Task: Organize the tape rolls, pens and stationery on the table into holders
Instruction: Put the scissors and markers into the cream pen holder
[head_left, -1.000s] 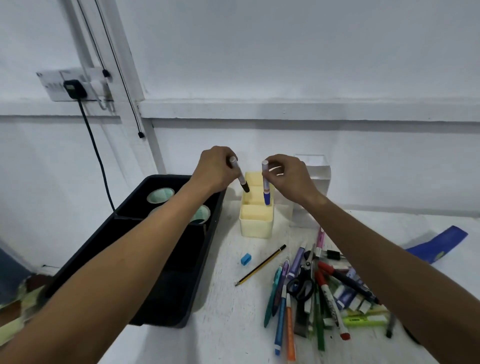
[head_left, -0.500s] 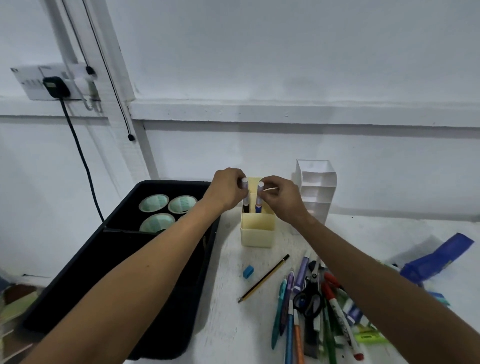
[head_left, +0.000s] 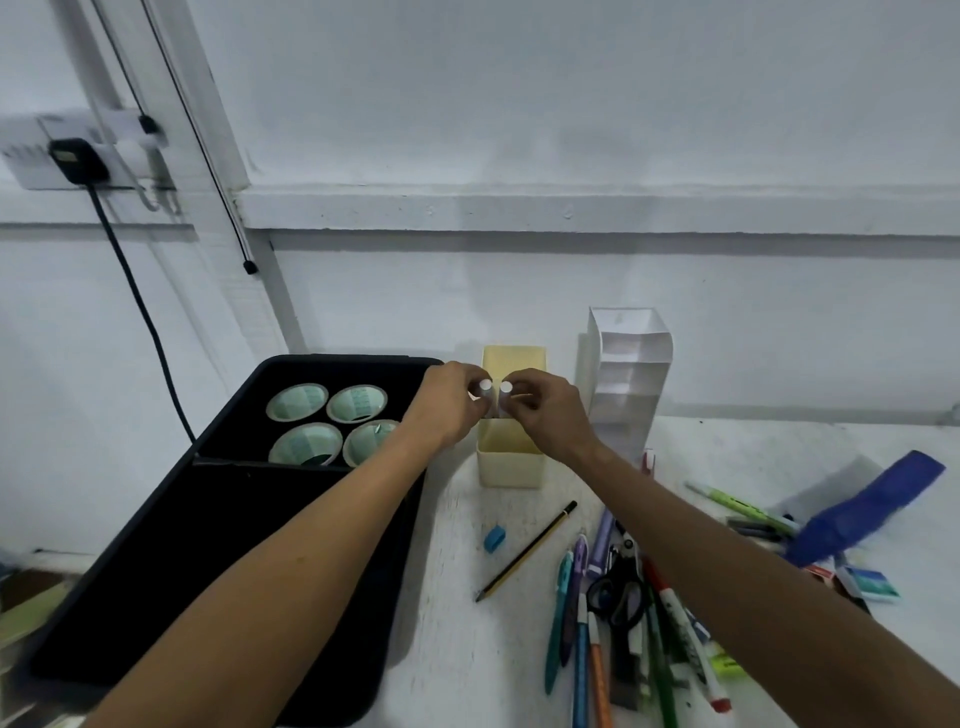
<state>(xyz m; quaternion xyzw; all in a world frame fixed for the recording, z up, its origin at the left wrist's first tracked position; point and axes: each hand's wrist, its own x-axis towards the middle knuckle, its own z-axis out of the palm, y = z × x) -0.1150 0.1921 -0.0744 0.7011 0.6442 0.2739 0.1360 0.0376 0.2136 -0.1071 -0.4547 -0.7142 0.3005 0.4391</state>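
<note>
Over the yellow holder (head_left: 508, 457), both hands meet. Left hand (head_left: 451, 406) pinches one white-capped marker (head_left: 485, 388); right hand (head_left: 546, 408) pinches a second marker (head_left: 505, 389). Both markers stand upright, lower ends down inside the holder, caps nearly touching. Left of the holder: black tray (head_left: 218, 540), four tape rolls (head_left: 328, 423) in its far compartment. Right of the holder, just beside it: white tiered holder (head_left: 628, 374). Nearer than the holder, on the table (head_left: 452, 639): blue eraser (head_left: 494, 537), striped pencil (head_left: 525, 552), heap of pens (head_left: 613, 629) with scissors (head_left: 617, 592).
</note>
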